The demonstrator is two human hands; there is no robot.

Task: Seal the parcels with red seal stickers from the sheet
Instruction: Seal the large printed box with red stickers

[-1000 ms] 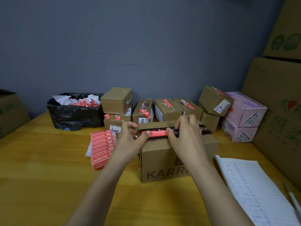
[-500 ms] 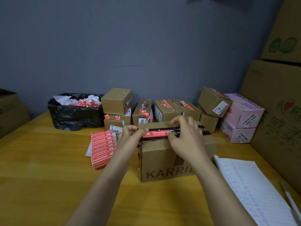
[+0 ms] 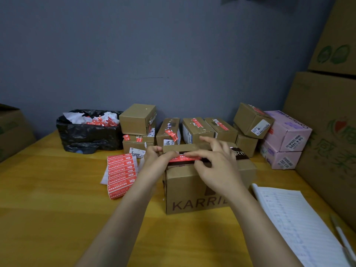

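A person's two bare hands worked at a yellow wooden counter (image 3: pixel 48 209). In front stood a brown cardboard front parcel (image 3: pixel 192 191) printed with "KARRI". A red seal sticker (image 3: pixel 183 158) lay across the dark tape on its top, near the front edge.

The left hand (image 3: pixel 156 158) had a narrow grip: fingers curled at the parcel's top left corner, thumb flat on the sticker's left end. The right hand (image 3: pixel 215 166) was spread wide, gripping nothing; its forefinger pressed along the sticker while the other fingers lifted clear.

This parcel looked nearly sealed, with only smoothing down left. Just to its left lay the sticker sheet (image 3: pixel 120 175), with many red strips unused. Behind, against the wall, sat a row of smaller parcels (image 3: pixel 196 132), several already bearing red stickers; whether all did could not be told. A black bag (image 3: pixel 86 135) on the far left held red and white scraps. An open notebook (image 3: pixel 296 224) lay on the right.
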